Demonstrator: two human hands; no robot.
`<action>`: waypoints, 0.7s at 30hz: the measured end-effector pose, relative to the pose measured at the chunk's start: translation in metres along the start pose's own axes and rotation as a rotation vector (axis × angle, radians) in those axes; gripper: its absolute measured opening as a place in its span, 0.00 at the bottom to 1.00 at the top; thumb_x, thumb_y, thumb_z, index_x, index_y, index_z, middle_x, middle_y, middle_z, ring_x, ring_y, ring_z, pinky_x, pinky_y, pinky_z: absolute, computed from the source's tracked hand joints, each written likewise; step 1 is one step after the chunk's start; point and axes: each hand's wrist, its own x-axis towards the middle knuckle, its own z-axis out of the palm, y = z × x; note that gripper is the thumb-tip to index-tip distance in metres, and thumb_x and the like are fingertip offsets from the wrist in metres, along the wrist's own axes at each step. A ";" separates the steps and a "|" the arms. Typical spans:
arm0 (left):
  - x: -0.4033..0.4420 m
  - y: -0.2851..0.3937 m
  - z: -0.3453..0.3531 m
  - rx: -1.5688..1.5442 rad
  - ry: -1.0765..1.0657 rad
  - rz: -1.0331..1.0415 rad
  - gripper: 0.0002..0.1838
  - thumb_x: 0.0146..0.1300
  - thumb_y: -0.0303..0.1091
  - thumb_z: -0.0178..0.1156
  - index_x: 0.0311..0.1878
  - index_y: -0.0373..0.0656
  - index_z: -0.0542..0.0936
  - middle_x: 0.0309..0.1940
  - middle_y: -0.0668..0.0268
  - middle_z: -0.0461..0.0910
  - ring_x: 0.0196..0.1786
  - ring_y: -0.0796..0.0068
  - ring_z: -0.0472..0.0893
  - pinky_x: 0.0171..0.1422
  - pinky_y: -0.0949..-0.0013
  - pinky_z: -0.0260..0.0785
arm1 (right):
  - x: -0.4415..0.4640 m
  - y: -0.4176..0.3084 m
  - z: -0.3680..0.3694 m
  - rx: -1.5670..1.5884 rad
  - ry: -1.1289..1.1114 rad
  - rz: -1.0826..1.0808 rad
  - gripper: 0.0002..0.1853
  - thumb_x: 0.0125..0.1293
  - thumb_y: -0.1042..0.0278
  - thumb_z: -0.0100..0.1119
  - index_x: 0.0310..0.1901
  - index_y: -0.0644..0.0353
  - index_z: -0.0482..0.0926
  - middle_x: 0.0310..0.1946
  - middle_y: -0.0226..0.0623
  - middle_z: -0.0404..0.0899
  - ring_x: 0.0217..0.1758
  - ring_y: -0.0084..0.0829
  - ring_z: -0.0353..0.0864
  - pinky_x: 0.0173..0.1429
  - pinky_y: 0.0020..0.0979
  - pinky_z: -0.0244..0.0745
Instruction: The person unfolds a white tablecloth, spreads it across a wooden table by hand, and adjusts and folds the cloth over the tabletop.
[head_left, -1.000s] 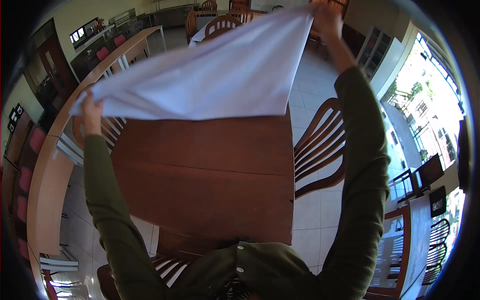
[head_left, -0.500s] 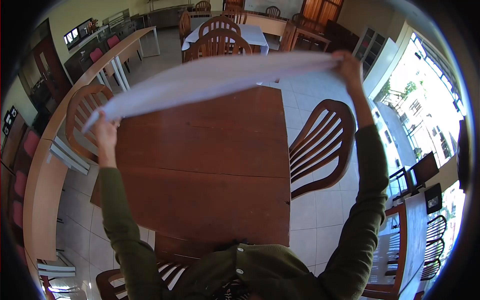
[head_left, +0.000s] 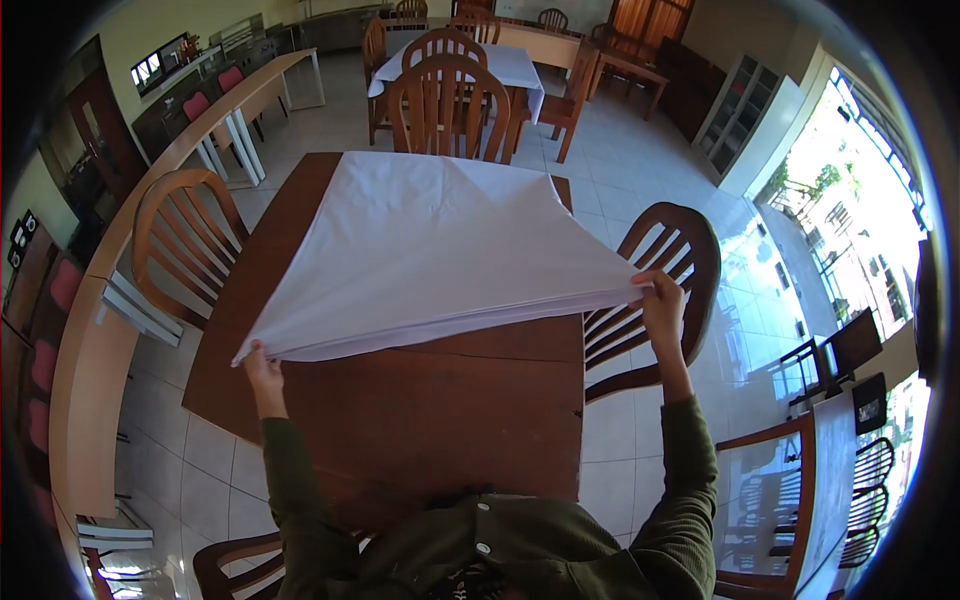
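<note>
left hand (head_left: pixel 265 380) and right hand (head_left: pixel 663 308) pinch the white cloth's (head_left: pixel 430 250) near corners between their fingers — it spreads ahead of both over the wooden surface (head_left: pixel 450 425), near edge running hand to hand.

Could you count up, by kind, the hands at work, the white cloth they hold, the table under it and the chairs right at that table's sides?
Hands: 2 (left hand, right hand)
White cloth: 1
Table: 1
Chairs: 4 (left chair, right chair, far chair, near chair, partly hidden)
Total: 8
</note>
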 end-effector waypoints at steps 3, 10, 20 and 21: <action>-0.010 0.032 -0.019 0.004 0.078 0.096 0.20 0.60 0.36 0.49 0.53 0.35 0.63 0.48 0.59 0.68 0.52 0.62 0.67 0.56 0.54 0.57 | -0.045 0.001 -0.006 0.038 -0.165 -0.004 0.11 0.49 0.84 0.41 0.28 0.65 0.75 0.18 0.37 0.74 0.17 0.21 0.74 0.20 0.21 0.66; 0.005 0.043 -0.110 0.249 0.231 0.232 0.20 0.62 0.38 0.47 0.49 0.30 0.67 0.45 0.57 0.71 0.45 0.66 0.71 0.51 0.66 0.63 | -0.174 0.030 0.020 -0.015 -0.615 0.277 0.07 0.49 0.80 0.48 0.29 0.63 0.77 0.13 0.32 0.73 0.18 0.20 0.76 0.22 0.21 0.69; 0.001 0.021 -0.221 0.249 0.492 0.196 0.19 0.57 0.41 0.53 0.42 0.33 0.73 0.36 0.58 0.74 0.36 0.66 0.74 0.35 0.64 0.68 | -0.236 0.027 0.045 -0.207 -1.031 0.068 0.10 0.45 0.68 0.54 0.30 0.62 0.77 0.19 0.42 0.76 0.25 0.34 0.79 0.32 0.31 0.73; -0.014 0.022 -0.213 0.253 0.501 0.108 0.18 0.57 0.41 0.54 0.40 0.33 0.73 0.35 0.59 0.74 0.33 0.67 0.74 0.34 0.64 0.68 | -0.235 0.026 0.047 -0.231 -1.055 0.042 0.10 0.45 0.68 0.53 0.30 0.62 0.77 0.20 0.43 0.76 0.26 0.35 0.79 0.33 0.31 0.73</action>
